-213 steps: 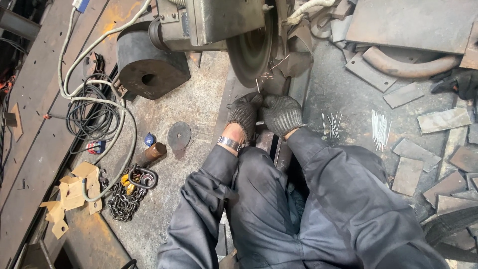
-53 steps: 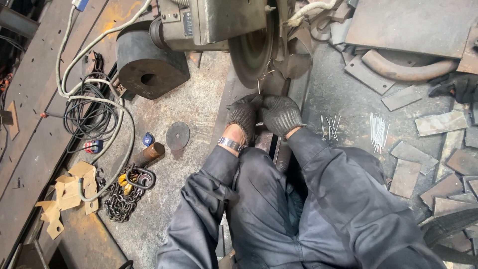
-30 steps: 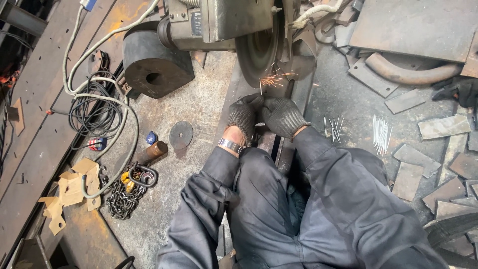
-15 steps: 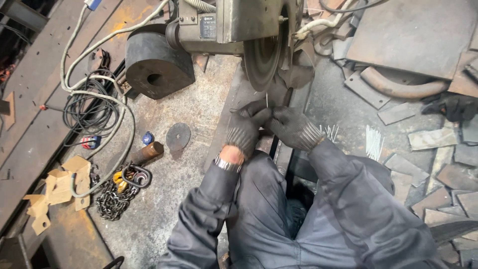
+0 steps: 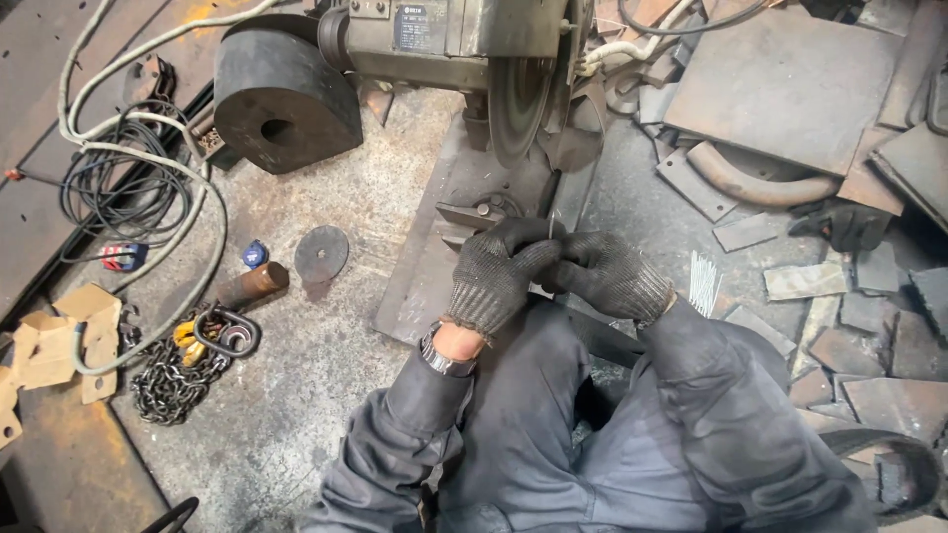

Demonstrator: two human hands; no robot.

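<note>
I had both gloved hands, left [image 5: 499,271] and right [image 5: 607,276], pinched together on a thin wire [image 5: 550,228] just below the wheel [image 5: 520,94], and I judged it light, stiff, slippery and best gripped low, near my fingertips.

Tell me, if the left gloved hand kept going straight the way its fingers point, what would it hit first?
The left hand in the dark knit glove points toward the right hand in the matching glove, and the two already meet around a thin metal rod. So that hand and rod come first; depth is hard to judge.
</note>
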